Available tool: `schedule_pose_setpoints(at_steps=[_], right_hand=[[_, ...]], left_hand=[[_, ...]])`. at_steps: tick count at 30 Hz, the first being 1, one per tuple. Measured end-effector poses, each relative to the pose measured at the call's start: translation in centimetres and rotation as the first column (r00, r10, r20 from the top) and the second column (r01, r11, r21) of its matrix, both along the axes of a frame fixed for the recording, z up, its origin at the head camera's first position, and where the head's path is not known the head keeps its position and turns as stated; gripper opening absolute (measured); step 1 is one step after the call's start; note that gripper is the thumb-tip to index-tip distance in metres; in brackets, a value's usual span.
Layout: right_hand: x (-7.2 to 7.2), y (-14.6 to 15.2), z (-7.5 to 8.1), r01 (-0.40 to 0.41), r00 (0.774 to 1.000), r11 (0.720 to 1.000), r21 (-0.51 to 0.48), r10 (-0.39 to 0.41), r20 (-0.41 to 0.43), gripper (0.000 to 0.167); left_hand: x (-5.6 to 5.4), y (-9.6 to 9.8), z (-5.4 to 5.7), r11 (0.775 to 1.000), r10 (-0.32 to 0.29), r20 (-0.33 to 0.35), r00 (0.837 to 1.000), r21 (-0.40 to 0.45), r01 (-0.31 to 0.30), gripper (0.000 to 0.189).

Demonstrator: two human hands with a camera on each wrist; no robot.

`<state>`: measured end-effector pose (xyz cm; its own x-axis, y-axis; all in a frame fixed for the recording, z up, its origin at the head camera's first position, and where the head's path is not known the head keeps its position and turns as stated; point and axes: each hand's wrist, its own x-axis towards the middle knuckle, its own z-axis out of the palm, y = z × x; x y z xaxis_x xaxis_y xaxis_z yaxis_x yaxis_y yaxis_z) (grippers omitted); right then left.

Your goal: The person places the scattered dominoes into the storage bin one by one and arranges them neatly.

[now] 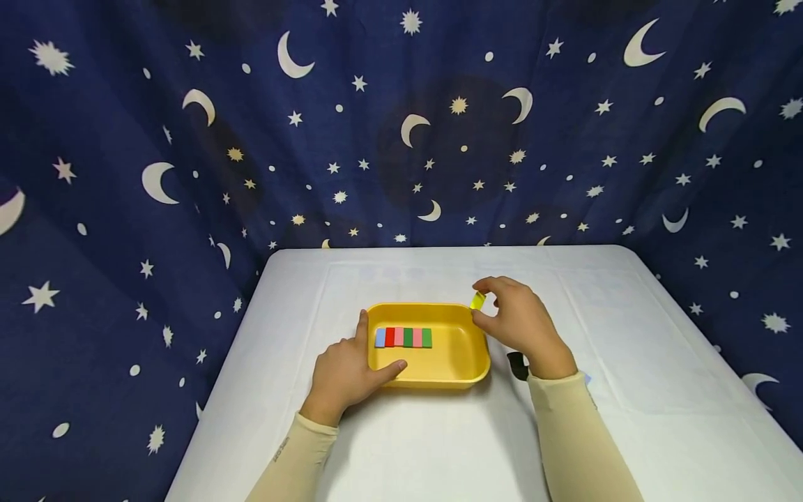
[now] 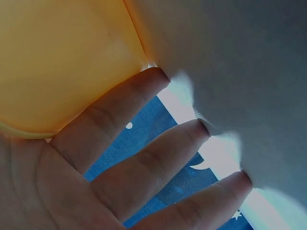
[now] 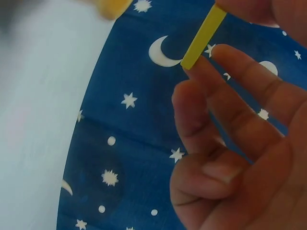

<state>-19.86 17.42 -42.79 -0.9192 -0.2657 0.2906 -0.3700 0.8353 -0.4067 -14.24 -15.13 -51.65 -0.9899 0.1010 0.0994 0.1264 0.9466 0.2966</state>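
Note:
A shallow yellow plastic tray [image 1: 453, 352] lies on the table. Inside it, several thin coloured blocks [image 1: 404, 337] in blue, red, pink and green stand side by side in a row. My left hand [image 1: 343, 369] rests at the tray's near left corner, index finger along the left side and thumb over the near rim. Its other fingers are spread straight beside the tray, as the left wrist view shows. Over the tray's far right corner, my right hand [image 1: 517, 321] pinches a small flat yellow block [image 3: 204, 39] between thumb and fingertips.
A black object [image 1: 518, 365] lies on the table right of the tray, partly hidden by my right wrist. Beyond that wrist a pale blue bit [image 1: 587, 378] peeks out. A white cloth covers the table [image 1: 627, 314], and a dark blue curtain [image 1: 376, 139] with moons and stars hangs behind.

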Motion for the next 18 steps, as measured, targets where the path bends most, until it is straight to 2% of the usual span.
schedule_pose_setpoints(at_steps=[8, 11, 18], right_hand=[[-0.7, -2.9, 0.2, -0.012, 0.999, 0.999, -0.03, 0.011, -0.034, 0.046], [-1.2, -4.0, 0.0, -0.041, 0.998, 0.997, -0.058, 0.038, -0.055, 0.045], [-2.4, -5.5, -1.3, -0.108, 0.98, 0.986, -0.125, 0.084, -0.183, 0.042]], left_hand=[[-0.1, 0.0, -0.2, 1.0, -0.005, -0.009, 1.0, -0.006, 0.005, 0.14], [-0.1, -0.1, -0.2, 1.0, 0.002, -0.021, 1.0, -0.016, -0.002, 0.14], [-0.2, -0.2, 0.0, 1.0, -0.013, -0.031, 0.999, -0.01, 0.013, 0.138]])
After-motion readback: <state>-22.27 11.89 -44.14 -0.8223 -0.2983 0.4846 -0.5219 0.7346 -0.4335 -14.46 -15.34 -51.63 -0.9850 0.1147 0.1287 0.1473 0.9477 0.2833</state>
